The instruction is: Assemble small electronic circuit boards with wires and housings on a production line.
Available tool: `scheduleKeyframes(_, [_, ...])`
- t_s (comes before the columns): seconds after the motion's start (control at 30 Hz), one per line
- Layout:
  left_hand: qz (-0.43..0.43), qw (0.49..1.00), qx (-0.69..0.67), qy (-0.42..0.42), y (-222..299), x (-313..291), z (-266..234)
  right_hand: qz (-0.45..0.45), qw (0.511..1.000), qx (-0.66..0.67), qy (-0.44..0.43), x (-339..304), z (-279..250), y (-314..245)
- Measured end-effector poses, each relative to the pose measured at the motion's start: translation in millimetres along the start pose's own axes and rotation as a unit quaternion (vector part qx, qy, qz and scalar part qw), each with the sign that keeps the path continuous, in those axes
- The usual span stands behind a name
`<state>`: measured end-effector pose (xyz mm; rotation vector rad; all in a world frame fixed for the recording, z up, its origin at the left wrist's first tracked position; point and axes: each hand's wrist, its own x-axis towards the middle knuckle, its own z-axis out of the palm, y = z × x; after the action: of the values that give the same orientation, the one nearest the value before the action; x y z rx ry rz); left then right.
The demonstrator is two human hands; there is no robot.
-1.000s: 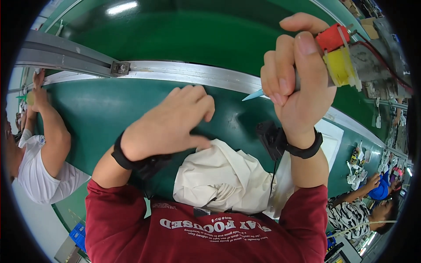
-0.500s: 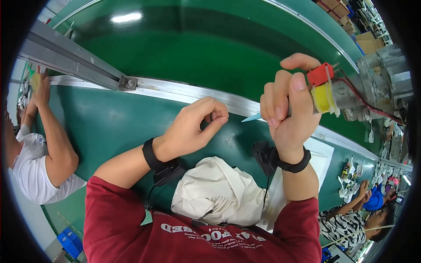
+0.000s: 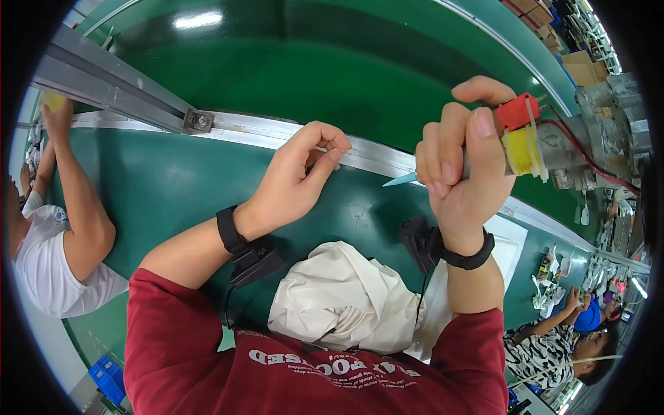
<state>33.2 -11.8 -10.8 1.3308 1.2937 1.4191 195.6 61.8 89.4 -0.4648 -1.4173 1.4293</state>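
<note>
My right hand is wrapped around a grey, tube-shaped hand tool with a tapered light-blue tip that points left. A red switch block, yellow tape and red and black wires sit on the tool's thicker end. To the left, my left hand hovers over the far part of the green table, thumb and fingertips pinched together. Whatever is in that pinch, if anything, is too small to see. A gap separates the blue tip from my left fingers. Both wrists wear black straps with small black devices.
White cloth lies bunched close to my body, beside a white tray. A metal rail and grey post border the table's far side, with a green surface beyond. People work at left and right.
My left hand has moved up and slightly left, still pinched. The right hand with the tool has shifted a little to the right. The co-worker's hand at left has risen.
</note>
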Motion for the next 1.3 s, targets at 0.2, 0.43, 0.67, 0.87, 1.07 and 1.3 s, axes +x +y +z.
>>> scheduleKeyframes(0.2, [-0.005, 1.000, -0.009, -0.001, 4.9, -5.4, -1.0, 0.005, 1.000, 0.000, 0.001, 0.3, 2.2, 1.1])
scheduleKeyframes(0.43, [0.122, 0.967, 0.224, -0.015, 37.9, 1.7, -12.6, 0.001, 1.000, 0.001, -0.006, 0.3, 3.1, 0.1])
scheduleKeyframes(0.67, [0.183, 0.749, 0.596, -0.224, 72.7, -5.0, -34.6, 0.004, 1.000, 0.020, -0.002, -0.8, 4.6, 2.0])
scheduleKeyframes(0.87, [0.144, 0.755, 0.611, -0.190, 73.9, -12.4, -34.2, 0.002, 1.000, 0.007, -0.020, 0.5, 5.3, 1.1])
scheduleKeyframes(1.07, [0.128, 0.765, 0.593, -0.215, 67.3, -13.0, -34.8, 0.003, 1.000, 0.003, -0.022, 1.2, 4.8, 2.2])
scheduleKeyframes(1.3, [0.169, 0.798, 0.541, -0.204, 80.5, -0.7, -37.0, 0.001, 1.000, 0.002, -0.015, -0.4, 5.5, 2.3])
